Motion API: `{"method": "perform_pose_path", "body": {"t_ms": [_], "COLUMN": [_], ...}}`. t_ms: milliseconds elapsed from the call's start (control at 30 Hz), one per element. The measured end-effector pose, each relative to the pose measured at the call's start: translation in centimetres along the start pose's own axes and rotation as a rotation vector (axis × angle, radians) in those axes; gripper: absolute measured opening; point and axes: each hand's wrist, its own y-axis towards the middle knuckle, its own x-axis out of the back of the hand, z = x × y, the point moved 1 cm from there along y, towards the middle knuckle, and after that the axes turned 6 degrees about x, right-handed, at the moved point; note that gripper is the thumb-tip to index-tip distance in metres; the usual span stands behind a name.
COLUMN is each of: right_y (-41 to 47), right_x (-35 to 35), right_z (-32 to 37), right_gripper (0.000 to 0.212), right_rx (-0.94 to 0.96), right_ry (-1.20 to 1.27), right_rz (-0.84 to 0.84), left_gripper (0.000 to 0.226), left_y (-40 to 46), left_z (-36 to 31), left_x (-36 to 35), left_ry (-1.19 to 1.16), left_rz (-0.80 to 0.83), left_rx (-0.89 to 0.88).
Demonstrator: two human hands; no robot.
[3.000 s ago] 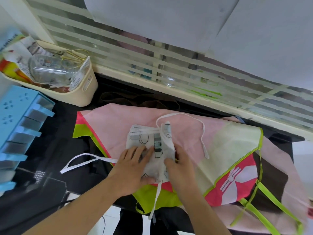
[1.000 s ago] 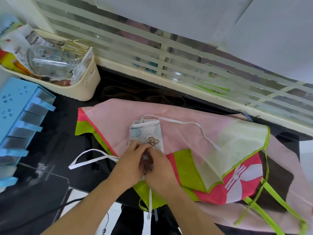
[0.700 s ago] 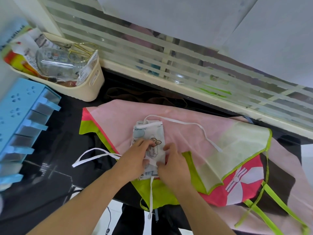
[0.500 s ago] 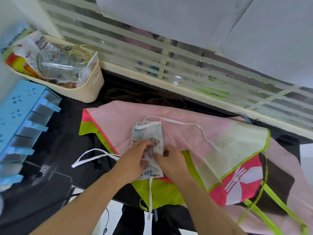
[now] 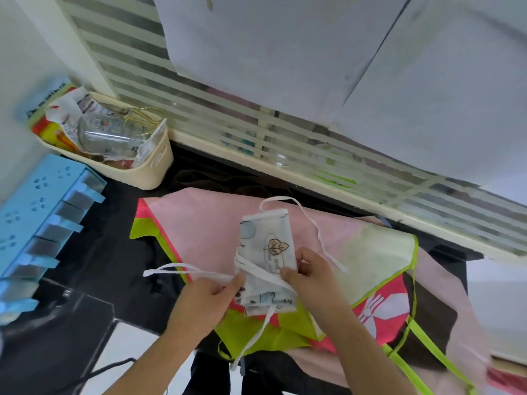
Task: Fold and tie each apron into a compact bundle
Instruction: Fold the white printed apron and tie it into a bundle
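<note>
A white printed apron [image 5: 268,246] is folded into a narrow bundle, with a leaf motif on top. It lies on a spread pink, lime and red apron [image 5: 336,252]. My left hand [image 5: 211,295] pinches a white strap [image 5: 185,270] at the bundle's left side; the strap crosses the bundle's middle. My right hand [image 5: 309,276] grips the bundle's right edge and the strap there. Another white strap end [image 5: 256,334] hangs off the front edge, and a loop [image 5: 313,223] trails behind.
A cream basket [image 5: 154,172] with a glass jar and packets stands at the back left. A blue plastic rack [image 5: 42,212] sits at the left on the black tabletop [image 5: 114,252]. A frosted striped window [image 5: 256,129] runs along the back.
The bundle went from a flat wide fold to a narrow one. My hands have moved apart, and the white strap now lies pulled across the bundle's middle.
</note>
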Motion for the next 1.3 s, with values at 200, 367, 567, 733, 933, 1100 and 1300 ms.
{"method": "perform_pose_path", "body": {"t_ms": [200, 367, 567, 733, 933, 1100, 1300], "right_y": [-4.3, -6.6, -8.8, -10.6, -11.3, -12.4, -11.8], "right_x": [5.2, 9.5, 14.4, 17.5, 19.8, 20.9, 22.0], "right_z": [3.2, 4.9, 6.8, 8.7, 9.6, 10.5, 11.1], "right_gripper": [0.007, 0.016, 0.028, 0.036, 0.04, 0.045, 0.069], "right_rx": [0.085, 0.037, 0.101, 0.226, 0.297, 0.376, 0.362], "right_ry": [0.067, 0.282, 0.493, 0.688, 0.857, 0.803, 0.932], "right_rz": [0.078, 0.108, 0.154, 0.208, 0.246, 0.165, 0.061], "left_gripper": [0.045, 0.035, 0.029, 0.036, 0.051, 0.052, 0.062], "left_y": [-3.6, -6.1, -10.3, -13.4, -15.5, -17.5, -18.5], "left_z": [-6.5, -11.7, -17.0, -20.0, -21.5, -22.5, -23.2], "left_x": [-2.1, -2.0, -1.8, -1.6, -1.8, -1.6, -0.3], "left_ry": [-0.99, -0.891, -0.695, -0.853, -1.043, -1.003, -1.015], "left_rz": [0.596, 0.554, 0.52, 0.553, 0.674, 0.755, 0.762], "left_rx": [0.218, -0.069, -0.263, -0.301, -0.345, -0.284, -0.353]}}
